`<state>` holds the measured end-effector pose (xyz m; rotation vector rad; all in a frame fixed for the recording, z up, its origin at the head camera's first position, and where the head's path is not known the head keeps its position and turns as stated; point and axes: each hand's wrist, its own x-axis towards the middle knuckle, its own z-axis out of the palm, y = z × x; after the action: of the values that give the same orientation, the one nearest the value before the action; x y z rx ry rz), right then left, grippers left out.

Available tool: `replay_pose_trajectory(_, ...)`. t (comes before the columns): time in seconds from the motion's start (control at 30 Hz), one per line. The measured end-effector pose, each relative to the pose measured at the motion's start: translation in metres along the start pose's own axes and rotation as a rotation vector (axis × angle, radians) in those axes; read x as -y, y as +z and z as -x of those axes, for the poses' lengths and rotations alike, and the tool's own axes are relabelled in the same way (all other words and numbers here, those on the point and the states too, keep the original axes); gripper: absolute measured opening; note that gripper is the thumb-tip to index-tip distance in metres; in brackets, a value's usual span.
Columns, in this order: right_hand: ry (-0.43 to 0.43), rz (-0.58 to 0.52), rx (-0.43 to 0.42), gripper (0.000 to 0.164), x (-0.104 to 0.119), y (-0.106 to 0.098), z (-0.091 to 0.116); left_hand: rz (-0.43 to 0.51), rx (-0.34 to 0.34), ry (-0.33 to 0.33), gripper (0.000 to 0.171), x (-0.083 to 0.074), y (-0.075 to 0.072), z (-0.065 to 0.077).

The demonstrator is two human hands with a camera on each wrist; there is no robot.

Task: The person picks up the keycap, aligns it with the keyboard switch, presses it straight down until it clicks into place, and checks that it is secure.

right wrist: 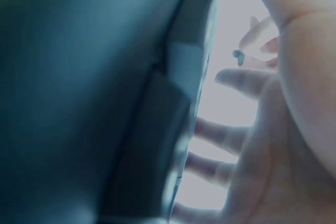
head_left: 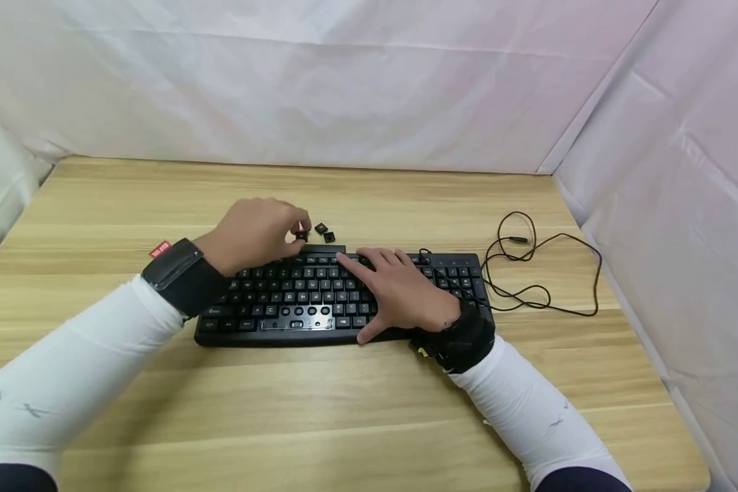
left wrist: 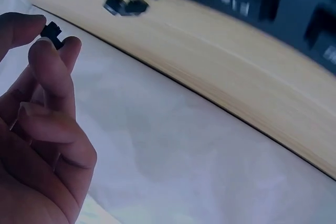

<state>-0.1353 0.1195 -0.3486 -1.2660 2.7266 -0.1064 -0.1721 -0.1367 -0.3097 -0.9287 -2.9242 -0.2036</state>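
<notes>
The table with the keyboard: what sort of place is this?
Perhaps a makeshift work or filming booth: white sheets hang behind and beside a table, where a keyboard lies with loose keycaps just beyond it.

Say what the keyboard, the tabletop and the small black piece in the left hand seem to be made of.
Keyboard: likely hard plastic, black, partly glossy, with bright glints near its front edge.
Tabletop: wood or wood-look laminate, smooth-looking; pale grain alone cannot settle it.
Small black piece, pinched in the left hand: probably plastic too, dark and keycap-like; blur hides its finish.
</notes>
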Motion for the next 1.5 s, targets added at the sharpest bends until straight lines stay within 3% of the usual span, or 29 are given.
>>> replay_pose_trajectory(0.23,-0.007,0.001,0.001,0.131,-0.001,-0.001,-0.003,0.022,-0.019,0.055,0.019,-0.015,0.001,0.028)
replay_pose_trajectory(0.77,-0.012,-0.011,0.006,0.13,-0.001,-0.004,-0.003,0.032,0.007,0.105,0.018,-0.036,0.016,0.071)
replay_pose_trajectory(1.5,-0.011,-0.011,0.015,0.13,-0.001,-0.005,-0.003,0.0,-0.028,0.103,0.016,-0.039,0.026,0.082)
